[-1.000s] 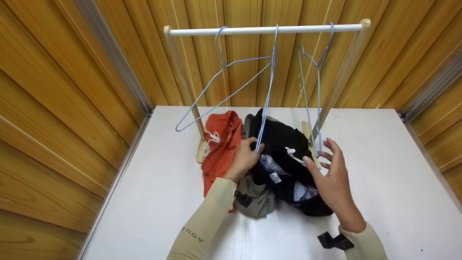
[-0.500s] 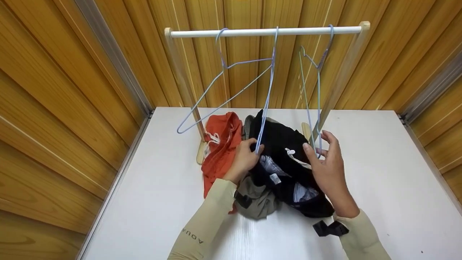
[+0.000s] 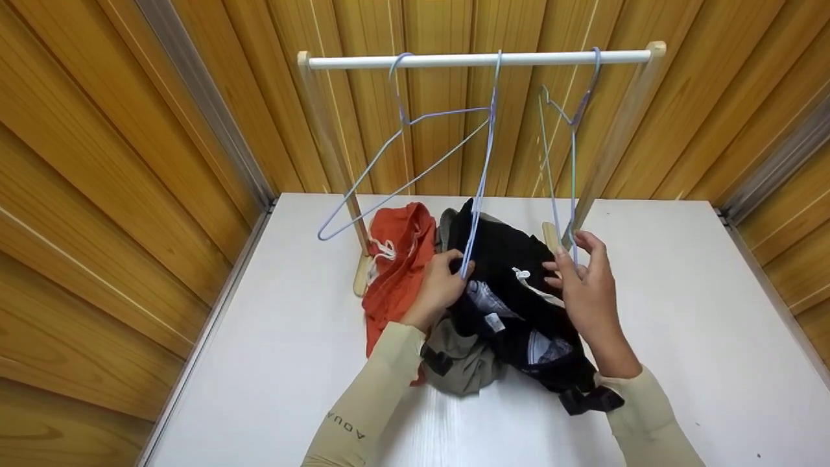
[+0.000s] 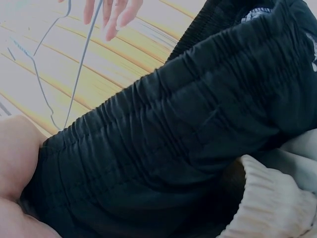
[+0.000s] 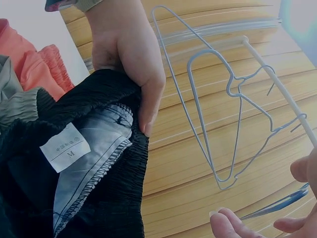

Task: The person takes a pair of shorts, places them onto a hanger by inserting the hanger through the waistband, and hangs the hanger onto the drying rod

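In the head view my left hand [image 3: 444, 282] grips the waistband of black trousers [image 3: 512, 243], right beside the middle wire hanger [image 3: 483, 175]. The left wrist view shows the gathered elastic waistband [image 4: 163, 99] close up, with my left hand [image 4: 17, 168] at its end. A white size label [image 5: 66, 148] and a pale pocket lining show inside the trousers in the right wrist view. My right hand [image 3: 590, 292] is around the lower end of the right wire hanger [image 3: 573, 168], thumb on one side and fingers curled beneath; that end is partly hidden.
A white rail [image 3: 441, 61] on wooden legs carries the hangers, including a left one [image 3: 376, 165]. Orange-red shorts [image 3: 402, 259] with a white drawstring lie left of the black trousers. An olive garment [image 3: 463, 363] lies beneath, on the white table [image 3: 272, 363]. Wood-panel walls [image 3: 104, 214] stand around.
My right hand has moved up and a little left, bringing its thumb and fingers around the right hanger's lower end. My left hand stays on the waistband.
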Available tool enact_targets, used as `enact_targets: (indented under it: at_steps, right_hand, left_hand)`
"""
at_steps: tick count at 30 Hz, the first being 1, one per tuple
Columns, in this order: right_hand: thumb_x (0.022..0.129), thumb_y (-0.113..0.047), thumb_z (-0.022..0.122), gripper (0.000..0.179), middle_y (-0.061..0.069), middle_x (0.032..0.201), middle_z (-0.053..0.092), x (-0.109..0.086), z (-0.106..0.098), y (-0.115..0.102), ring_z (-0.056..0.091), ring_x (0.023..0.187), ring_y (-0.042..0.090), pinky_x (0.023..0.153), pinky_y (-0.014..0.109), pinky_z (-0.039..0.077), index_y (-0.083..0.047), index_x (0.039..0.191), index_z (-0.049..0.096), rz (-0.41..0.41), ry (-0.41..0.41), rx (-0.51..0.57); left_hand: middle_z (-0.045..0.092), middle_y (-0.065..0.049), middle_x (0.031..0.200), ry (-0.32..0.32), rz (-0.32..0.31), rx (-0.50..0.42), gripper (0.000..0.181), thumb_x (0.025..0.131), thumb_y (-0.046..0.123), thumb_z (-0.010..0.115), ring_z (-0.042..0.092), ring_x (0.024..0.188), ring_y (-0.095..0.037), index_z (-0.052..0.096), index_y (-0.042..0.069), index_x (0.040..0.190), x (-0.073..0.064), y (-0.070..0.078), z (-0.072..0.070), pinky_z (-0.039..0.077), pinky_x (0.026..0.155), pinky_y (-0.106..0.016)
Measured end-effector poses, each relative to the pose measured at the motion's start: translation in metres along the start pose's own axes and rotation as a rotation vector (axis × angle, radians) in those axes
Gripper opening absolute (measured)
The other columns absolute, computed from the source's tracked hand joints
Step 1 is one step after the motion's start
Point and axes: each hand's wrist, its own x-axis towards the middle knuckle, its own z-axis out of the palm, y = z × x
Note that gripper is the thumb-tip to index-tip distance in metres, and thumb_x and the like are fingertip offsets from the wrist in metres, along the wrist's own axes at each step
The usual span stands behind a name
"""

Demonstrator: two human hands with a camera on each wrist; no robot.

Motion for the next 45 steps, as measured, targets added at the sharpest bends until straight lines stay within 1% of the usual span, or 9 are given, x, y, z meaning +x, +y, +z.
enact_targets:
  at_steps: [6,14,18,24,30,34,37,41,45]
  right_hand:
    - [0.102,-0.032,0.042,0.053,0.013,0.146,0.035,0.002,0.0,-0.005,0.064,0.085,0.0,0.071,0.016,0.054,-0.004,0.144,0.028,0.011,0.007,0.002]
    - [0.104,-0.033,0.038,0.049,0.013,0.141,0.039,0.006,0.0,-0.008,0.064,0.078,0.002,0.069,0.015,0.054,-0.003,0.142,0.032,0.003,0.032,0.003]
    - [0.105,-0.033,0.035,0.047,0.012,0.14,0.041,0.007,0.0,-0.008,0.063,0.074,0.004,0.066,0.016,0.053,-0.002,0.141,0.035,-0.014,0.053,-0.002]
    - [0.105,-0.032,0.032,0.045,0.012,0.138,0.043,0.008,0.0,-0.008,0.062,0.071,0.004,0.065,0.015,0.052,-0.002,0.139,0.039,-0.029,0.076,-0.031]
    - [0.106,-0.027,0.029,0.043,0.012,0.125,0.044,0.009,0.0,-0.009,0.059,0.068,0.001,0.063,0.014,0.049,0.001,0.136,0.043,-0.041,0.102,-0.063]
    - [0.106,-0.027,0.027,0.044,0.01,0.121,0.046,0.008,0.001,-0.009,0.057,0.068,0.001,0.061,0.013,0.047,0.0,0.127,0.054,-0.07,0.148,-0.111]
    - [0.107,-0.027,0.025,0.045,0.005,0.114,0.047,0.008,0.001,-0.009,0.056,0.068,0.003,0.059,0.013,0.045,-0.001,0.12,0.059,-0.088,0.177,-0.131]
    - [0.107,-0.026,0.025,0.044,-0.003,0.105,0.044,0.008,0.0,-0.01,0.053,0.066,0.001,0.058,0.013,0.043,-0.001,0.116,0.06,-0.093,0.202,-0.13]
    - [0.106,-0.025,0.024,0.043,-0.005,0.101,0.043,0.008,0.0,-0.012,0.051,0.064,-0.001,0.058,0.014,0.042,0.0,0.114,0.058,-0.092,0.218,-0.125]
  left_hand:
    - [0.065,-0.01,0.081,-0.005,0.011,0.005,0.009,0.088,0.013,0.067,0.054,0.077,-0.018,0.068,0.004,0.088,0.0,0.001,-0.001,0.045,0.073,-0.028]
    - [0.054,-0.003,0.071,-0.008,0.005,-0.002,0.011,0.088,0.014,0.067,0.05,0.072,-0.018,0.067,0.003,0.087,-0.001,0.002,-0.001,0.042,0.07,-0.026]
    - [0.06,-0.007,0.074,-0.002,0.013,-0.006,0.01,0.088,0.013,0.067,0.054,0.075,-0.019,0.067,0.003,0.086,-0.001,0.0,-0.001,0.044,0.073,-0.027]
    - [0.069,-0.013,0.087,0.004,0.02,0.018,0.01,0.087,0.014,0.067,0.062,0.085,-0.023,0.068,0.004,0.088,-0.001,-0.001,-0.001,0.048,0.08,-0.03]
    - [0.07,-0.013,0.09,0.005,0.023,0.019,0.01,0.087,0.014,0.067,0.063,0.089,-0.025,0.069,0.004,0.089,-0.001,-0.001,0.0,0.049,0.082,-0.032]
    - [0.068,-0.012,0.085,-0.006,0.023,0.018,0.01,0.088,0.014,0.067,0.06,0.083,-0.022,0.068,0.004,0.089,-0.001,-0.003,0.0,0.048,0.079,-0.03]
    - [0.066,-0.011,0.082,-0.013,0.022,0.01,0.01,0.089,0.014,0.067,0.056,0.079,-0.019,0.068,0.003,0.088,-0.001,-0.004,0.0,0.047,0.076,-0.029]
    - [0.066,-0.011,0.082,-0.012,0.022,0.002,0.011,0.089,0.014,0.067,0.057,0.078,-0.019,0.068,0.004,0.088,-0.002,-0.003,-0.002,0.047,0.076,-0.029]
    - [0.068,-0.011,0.085,-0.011,0.022,-0.004,0.009,0.088,0.014,0.067,0.059,0.081,-0.02,0.068,0.005,0.088,-0.001,-0.003,-0.002,0.047,0.077,-0.029]
